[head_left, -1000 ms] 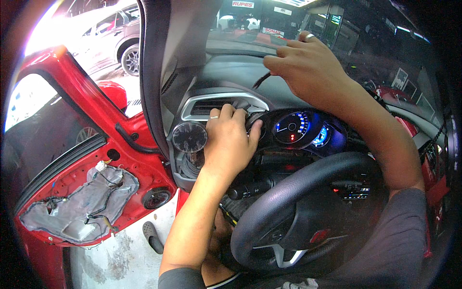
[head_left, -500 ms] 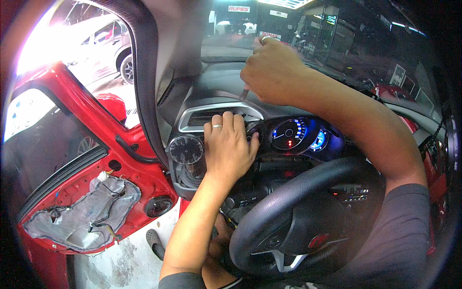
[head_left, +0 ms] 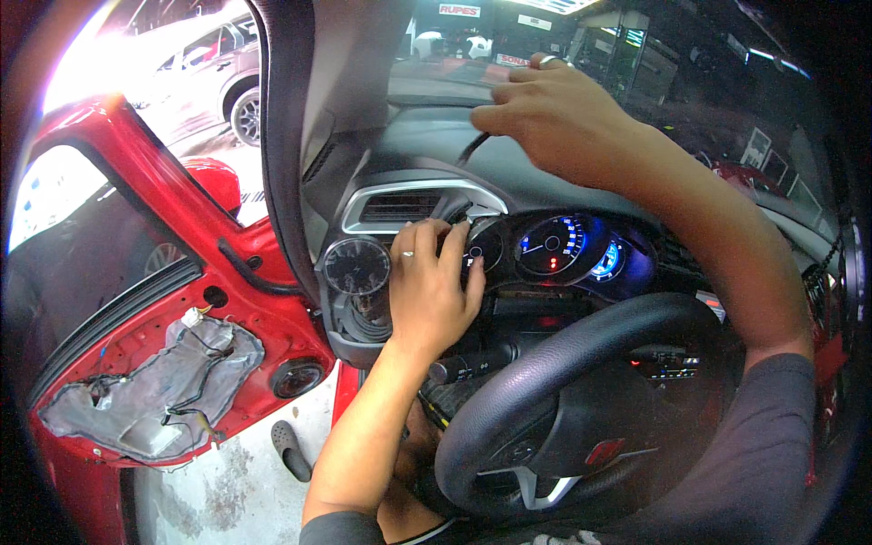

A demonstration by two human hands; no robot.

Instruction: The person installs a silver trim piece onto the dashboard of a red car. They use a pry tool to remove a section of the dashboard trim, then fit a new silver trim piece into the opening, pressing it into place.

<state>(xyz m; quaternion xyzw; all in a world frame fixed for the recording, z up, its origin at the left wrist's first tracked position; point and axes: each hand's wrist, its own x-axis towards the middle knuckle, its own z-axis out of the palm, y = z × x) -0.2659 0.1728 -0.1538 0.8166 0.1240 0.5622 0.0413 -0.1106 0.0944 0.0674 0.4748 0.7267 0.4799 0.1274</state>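
Observation:
My left hand (head_left: 431,289), a ring on one finger, is curled against the dashboard just below the silver-framed air vent (head_left: 404,207). Its fingertips grip the trim around the vent, and the thumb lies by the left dial of the lit instrument cluster (head_left: 550,243). Beside those fingertips, the vent frame's right end stands out from the dash. Above the dashboard top (head_left: 409,145), my right hand (head_left: 556,113) is closed around a thin dark-shafted tool (head_left: 471,149). The shaft points down toward the vent; its handle is hidden in the hand.
The steering wheel (head_left: 472,422) is in front of me, with a stalk (head_left: 472,365) behind it. A round dark opening (head_left: 357,267) lies left of my left hand. The red door (head_left: 272,327) stands open, its inner panel off and wiring exposed. A clog (head_left: 291,450) rests on the floor.
My right hand has moved up and right, its fingers loosening, and the tool's shaft shows more. The vent frame's right end looks more lifted. My left hand remains at the trim.

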